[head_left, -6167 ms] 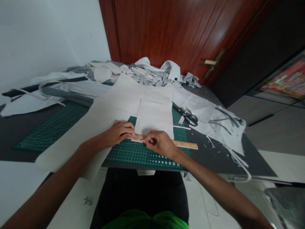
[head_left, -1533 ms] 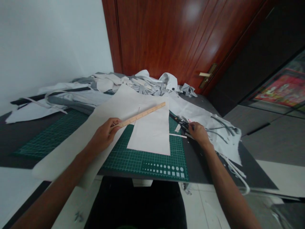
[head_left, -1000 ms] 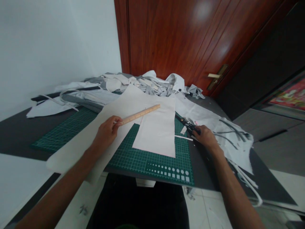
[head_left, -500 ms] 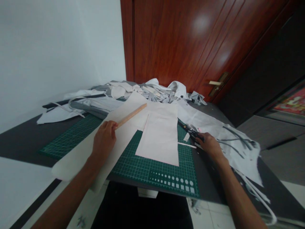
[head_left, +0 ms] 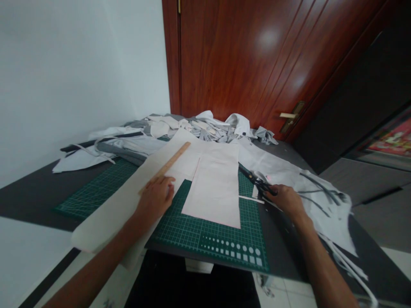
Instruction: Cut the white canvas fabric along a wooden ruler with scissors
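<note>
A wooden ruler point(head_left: 171, 161) lies slantwise on the long cream fabric point(head_left: 111, 214). My left hand point(head_left: 157, 194) rests over its near end, fingers bent; whether they grip it is unclear. My right hand point(head_left: 285, 199) is closed on the handles of black scissors point(head_left: 253, 178), whose blades point up and left at the cut piece's right edge. That pale rectangular piece point(head_left: 215, 188) lies on the green cutting mat point(head_left: 180, 224). A thin cut strip point(head_left: 252, 199) is beside the scissors.
Fabric scraps point(head_left: 208, 126) are heaped at the table's back. Folded grey cloth point(head_left: 120, 147) lies at the left, white fabric with dark strips point(head_left: 321, 209) at the right. A red-brown door point(head_left: 231, 60) stands behind the dark table point(head_left: 28, 192).
My left hand has moved right and now lies over the ruler's near part, where it earlier pinched the end. The ruler has shifted slightly left and nearer. The scissors have barely moved.
</note>
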Motion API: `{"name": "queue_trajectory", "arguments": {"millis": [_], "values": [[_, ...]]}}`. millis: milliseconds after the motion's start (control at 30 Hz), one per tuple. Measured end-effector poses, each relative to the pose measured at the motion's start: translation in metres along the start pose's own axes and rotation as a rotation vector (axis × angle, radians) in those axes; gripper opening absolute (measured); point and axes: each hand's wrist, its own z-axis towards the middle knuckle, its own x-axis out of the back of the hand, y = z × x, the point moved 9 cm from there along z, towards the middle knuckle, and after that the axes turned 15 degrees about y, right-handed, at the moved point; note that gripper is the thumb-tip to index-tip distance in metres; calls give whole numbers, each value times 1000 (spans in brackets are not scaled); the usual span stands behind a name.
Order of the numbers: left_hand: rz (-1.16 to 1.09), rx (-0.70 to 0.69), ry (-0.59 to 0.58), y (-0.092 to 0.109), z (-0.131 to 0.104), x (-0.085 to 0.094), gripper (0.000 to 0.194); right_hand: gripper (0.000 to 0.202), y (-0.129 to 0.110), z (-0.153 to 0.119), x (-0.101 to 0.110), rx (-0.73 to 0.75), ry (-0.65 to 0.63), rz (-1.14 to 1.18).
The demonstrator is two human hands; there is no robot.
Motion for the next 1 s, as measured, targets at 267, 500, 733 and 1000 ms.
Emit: {"name": "queue_trajectory", "arguments": {"millis": [267, 500, 733, 1000], "values": [[67, 126, -257, 54, -29, -16, 33, 30, 21, -2, -2, 12, -159, -66], [151, 249, -259, 68, -29, -16, 34, 19, 40, 0, 2, 67, -132, 26], [69, 280, -441, 57, -23, -32, 31, 19, 47, 2, 0, 64, -111, 152], [-595, 540, -678, 68, -3, -69, 36, 38, 41, 6, 25, 36, 164, 190]]}}
